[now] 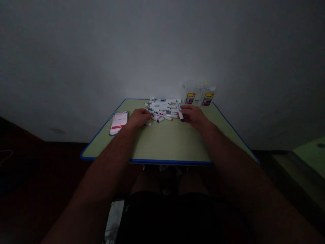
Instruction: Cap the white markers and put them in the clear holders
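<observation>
Two bare hands reach across the table (172, 145) from my side, with a loose pile of markers (159, 106) lying between them, toward the wall. My right hand (194, 115) is closed on one white marker (179, 111), pinched in the fingertips at the pile's right edge; I see it tilted, dark end toward me. My left hand (139, 118) sits at the pile's left edge, fingers curled in toward the nearest markers; I cannot tell from here whether it grips one. Just below its fingertips, a short white piece (148, 124) lies on the tabletop. Further left, near that wrist, I have a phone (118, 123) with its screen lit. Beyond my right hand, two clear containers with yellow-and-dark labels, one on the left (190, 98) and one on the right (207, 99), stand against the wall.
</observation>
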`<state>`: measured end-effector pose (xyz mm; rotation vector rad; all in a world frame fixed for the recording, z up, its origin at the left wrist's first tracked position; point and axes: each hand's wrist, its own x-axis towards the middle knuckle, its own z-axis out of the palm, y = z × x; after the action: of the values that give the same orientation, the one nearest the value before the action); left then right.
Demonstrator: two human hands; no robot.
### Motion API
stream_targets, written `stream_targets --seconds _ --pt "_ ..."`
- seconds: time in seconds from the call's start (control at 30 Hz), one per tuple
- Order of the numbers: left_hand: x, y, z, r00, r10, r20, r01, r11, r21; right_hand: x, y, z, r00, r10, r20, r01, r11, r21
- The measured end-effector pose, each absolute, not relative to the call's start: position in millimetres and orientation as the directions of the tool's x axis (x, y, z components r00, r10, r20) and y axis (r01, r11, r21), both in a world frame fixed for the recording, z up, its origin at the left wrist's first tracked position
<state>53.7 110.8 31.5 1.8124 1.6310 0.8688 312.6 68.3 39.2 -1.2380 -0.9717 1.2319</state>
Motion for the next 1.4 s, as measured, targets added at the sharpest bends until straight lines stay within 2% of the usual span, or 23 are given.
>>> stream_targets --seconds 0.13,0.33,0.5,0.67,0.77,0.87,0.97,1.03,1.17,1.4 --pt "51.3 110.9 32.7 0.097 0.990 0.103 0.711 -0.141 0.689 312.4 67.9 39.4 0.134 0.986 -0.097 -0.128 -0.080 -0.989" --pt "46.9 114.1 28.3 0.250 0.964 0.090 0.790 -0.257 0.556 312.7 69.8 37.8 0.126 0.988 -0.091 -0.108 -0.078 -0.991" --pt "45.2 115.9 24.9 0.260 0.965 0.048 0.831 -0.248 0.498 311.8 68.6 38.5 0.135 0.987 -0.091 -0.104 -0.077 -0.992" --pt "47.4 111.7 29.3 0.231 0.970 0.072 0.846 -0.237 0.478 310.8 67.2 40.1 0.132 0.987 -0.094 -0.108 -0.080 -0.991" --pt "48.6 109.6 32.6 0.216 0.972 0.096 0.823 -0.234 0.518 310.2 66.7 41.0 0.135 0.986 -0.097 -0.096 -0.084 -0.992" --pt "51.1 107.7 35.3 0.167 0.983 0.082 0.730 -0.179 0.660 309.2 65.9 42.1 0.138 0.985 -0.100 -0.094 -0.088 -0.992" --pt "55.5 104.5 38.7 0.109 0.994 0.001 0.510 -0.056 0.859 308.2 64.8 43.3 0.140 0.985 -0.105 -0.095 -0.092 -0.991" --pt "58.3 101.9 41.5 0.105 0.991 -0.078 0.335 0.038 0.941 307.9 64.0 43.9 0.139 0.985 -0.103 -0.093 -0.091 -0.991" --pt "60.7 100.3 45.3 0.143 0.975 -0.173 0.127 0.156 0.980 308.1 63.7 43.6 0.127 0.988 -0.089 -0.080 -0.079 -0.994" --pt "59.8 110.4 41.6 0.026 0.961 -0.274 0.044 0.273 0.961 309.4 64.9 41.1 0.113 0.990 -0.085 -0.091 -0.075 -0.993"
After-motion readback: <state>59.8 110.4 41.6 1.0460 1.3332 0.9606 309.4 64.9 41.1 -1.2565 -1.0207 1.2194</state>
